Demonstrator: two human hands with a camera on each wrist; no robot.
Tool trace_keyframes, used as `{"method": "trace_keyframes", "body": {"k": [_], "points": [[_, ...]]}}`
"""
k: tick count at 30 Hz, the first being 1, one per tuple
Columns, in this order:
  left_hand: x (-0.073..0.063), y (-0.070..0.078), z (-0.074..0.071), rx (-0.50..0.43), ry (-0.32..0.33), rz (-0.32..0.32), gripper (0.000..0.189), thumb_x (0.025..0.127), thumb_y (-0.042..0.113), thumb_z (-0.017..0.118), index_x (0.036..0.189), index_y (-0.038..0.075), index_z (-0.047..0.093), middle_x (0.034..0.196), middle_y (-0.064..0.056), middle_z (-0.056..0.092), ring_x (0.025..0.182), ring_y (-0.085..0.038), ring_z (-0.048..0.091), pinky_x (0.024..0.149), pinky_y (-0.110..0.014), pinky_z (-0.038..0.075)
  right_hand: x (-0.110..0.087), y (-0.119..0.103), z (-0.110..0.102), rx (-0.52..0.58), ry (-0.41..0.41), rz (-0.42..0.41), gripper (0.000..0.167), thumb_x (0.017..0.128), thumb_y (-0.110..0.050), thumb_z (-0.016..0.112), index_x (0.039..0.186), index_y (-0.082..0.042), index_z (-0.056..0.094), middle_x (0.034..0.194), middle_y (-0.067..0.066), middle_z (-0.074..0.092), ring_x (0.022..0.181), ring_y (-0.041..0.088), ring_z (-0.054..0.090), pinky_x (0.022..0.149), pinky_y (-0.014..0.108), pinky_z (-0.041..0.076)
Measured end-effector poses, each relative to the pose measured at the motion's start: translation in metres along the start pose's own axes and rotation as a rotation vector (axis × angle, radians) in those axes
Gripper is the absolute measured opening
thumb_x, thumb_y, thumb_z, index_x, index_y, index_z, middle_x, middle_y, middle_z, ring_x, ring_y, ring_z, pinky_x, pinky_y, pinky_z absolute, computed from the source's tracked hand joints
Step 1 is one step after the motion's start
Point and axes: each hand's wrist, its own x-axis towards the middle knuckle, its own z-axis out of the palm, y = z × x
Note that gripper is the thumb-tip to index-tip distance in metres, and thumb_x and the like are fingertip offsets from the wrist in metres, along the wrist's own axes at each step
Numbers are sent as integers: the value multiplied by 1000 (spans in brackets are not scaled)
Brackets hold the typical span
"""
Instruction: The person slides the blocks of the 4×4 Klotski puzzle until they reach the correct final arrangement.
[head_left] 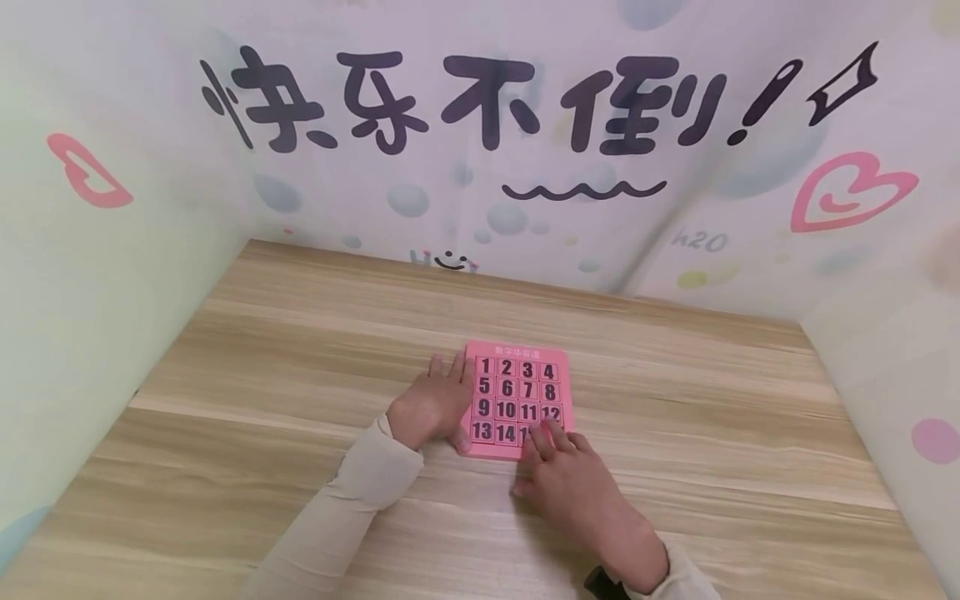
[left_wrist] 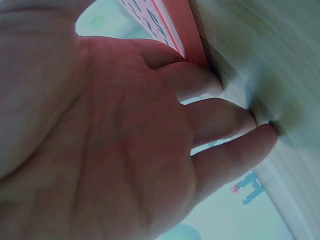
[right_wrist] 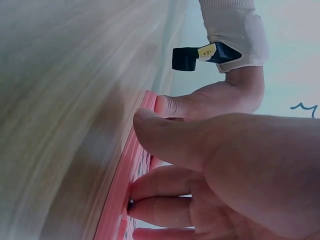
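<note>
A pink sliding number puzzle [head_left: 517,400] lies flat on the wooden table, its square tiles in rows with black numerals. At its left edge rests my left hand [head_left: 433,406]: the thumb touches the lower left corner and the fingers stretch along the side. In the left wrist view, those fingers [left_wrist: 220,120] reach down to the tabletop next to the puzzle's side. The fingers of my right hand [head_left: 576,483] touch the lower right tiles and partly cover them, the 15 among them. The right thumb [right_wrist: 167,137] is by the puzzle's near edge in the right wrist view.
The wood-grain table [head_left: 300,333] extends around the puzzle. A printed cloth [head_left: 465,167] with large black characters stands behind it, with pale walls at both sides. A black strap device [right_wrist: 200,56] is on the left wrist.
</note>
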Motion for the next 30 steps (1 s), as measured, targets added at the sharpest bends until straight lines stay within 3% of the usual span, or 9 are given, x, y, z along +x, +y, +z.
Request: {"method": "trace_keyframes", "body": {"k": [30], "points": [[-1,-2,1,-15,11,12,113,73,34,83,157,-2,16,164,-21,12,149,-48,10,121,-50,21,1,-4,1,38,-13,49,61,94,-46,62,132,2,61,141,18,57,132,36,52,105,48,47]]}}
